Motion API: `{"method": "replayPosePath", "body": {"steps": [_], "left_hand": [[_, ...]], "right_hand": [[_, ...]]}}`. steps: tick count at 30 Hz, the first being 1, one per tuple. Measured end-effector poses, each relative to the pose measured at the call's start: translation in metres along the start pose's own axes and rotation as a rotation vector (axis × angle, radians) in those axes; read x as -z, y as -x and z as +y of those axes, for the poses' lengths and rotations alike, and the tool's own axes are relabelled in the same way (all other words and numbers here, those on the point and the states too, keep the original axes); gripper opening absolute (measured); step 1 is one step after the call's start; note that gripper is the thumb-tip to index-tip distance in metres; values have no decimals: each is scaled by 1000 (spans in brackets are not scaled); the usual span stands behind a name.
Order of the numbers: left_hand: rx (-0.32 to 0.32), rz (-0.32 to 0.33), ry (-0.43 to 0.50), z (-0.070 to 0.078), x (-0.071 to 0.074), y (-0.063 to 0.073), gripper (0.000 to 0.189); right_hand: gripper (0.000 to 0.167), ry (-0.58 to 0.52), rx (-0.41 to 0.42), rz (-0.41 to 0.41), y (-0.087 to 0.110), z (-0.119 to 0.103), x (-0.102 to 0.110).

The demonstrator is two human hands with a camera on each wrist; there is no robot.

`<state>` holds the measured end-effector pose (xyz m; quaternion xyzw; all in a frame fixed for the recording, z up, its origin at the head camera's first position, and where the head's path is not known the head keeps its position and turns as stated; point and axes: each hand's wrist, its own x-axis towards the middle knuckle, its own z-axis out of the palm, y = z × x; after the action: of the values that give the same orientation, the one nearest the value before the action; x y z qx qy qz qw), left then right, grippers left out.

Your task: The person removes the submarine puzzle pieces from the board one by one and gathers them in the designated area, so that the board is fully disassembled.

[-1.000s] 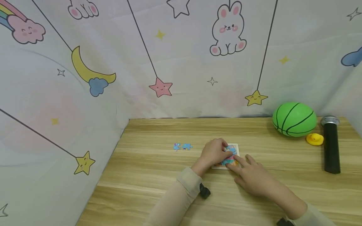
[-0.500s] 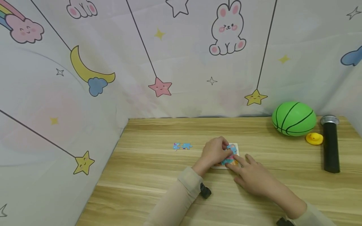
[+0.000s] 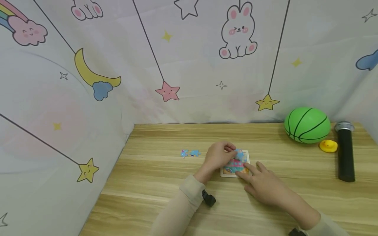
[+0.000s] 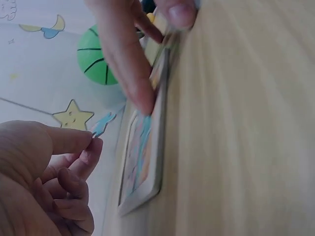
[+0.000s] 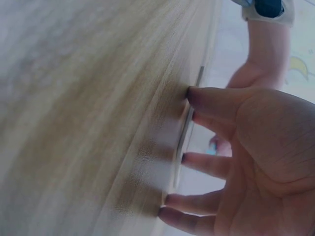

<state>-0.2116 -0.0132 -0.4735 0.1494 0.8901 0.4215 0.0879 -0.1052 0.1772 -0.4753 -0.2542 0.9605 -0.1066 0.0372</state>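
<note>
Between thumb and forefinger, my left hand point(image 3: 219, 156) pinches a blue jigsaw piece point(image 4: 103, 124), lifted just above the puzzle tray point(image 3: 226, 175). The tray is a square with a pale frame, and pink, teal and orange pieces lie inside it. My right hand point(image 3: 265, 185) has its fingers spread, with fingertips resting on the tray's lower right part and others on the table. Two more blue jigsaw pieces point(image 3: 194, 153) lie on the table left of the tray. My left hand covers the tray's upper left part in the head view.
A green ball point(image 3: 307, 125) with black lines sits at the back right of the wooden table point(image 3: 153, 183). Beside it are a yellow rubber duck point(image 3: 328, 146) and a black microphone point(image 3: 346, 154). A patterned cloth point(image 3: 195, 65) hangs behind the table.
My left hand has drawn back slightly to the left and lifted a blue piece off the tray, uncovering more of the picture. My right hand stays in place.
</note>
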Motion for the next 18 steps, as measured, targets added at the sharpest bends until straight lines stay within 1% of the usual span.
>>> {"method": "replayPosePath", "body": {"steps": [2,5,10,13,15,18], "left_hand": [[7,5,18,-3,9,2,10],[21,21,19,-11,24,4,10],[40,49,2,-32,49,6,11],[71,66,-6,-46,63,8,11],[90,74,-16,-54,70,8,11],[100,76,-36,-62,78,9,12]], "right_hand": [[47,-2,-4,1,0,0,0],[46,-6,-9,1,0,-1,0],[46,-20,-10,7,1,-1,-1],[46,-29,-6,12,1,-1,-1],[46,-36,-8,12,1,-1,-1],[46,-37,-12,11,2,-1,-2]]}}
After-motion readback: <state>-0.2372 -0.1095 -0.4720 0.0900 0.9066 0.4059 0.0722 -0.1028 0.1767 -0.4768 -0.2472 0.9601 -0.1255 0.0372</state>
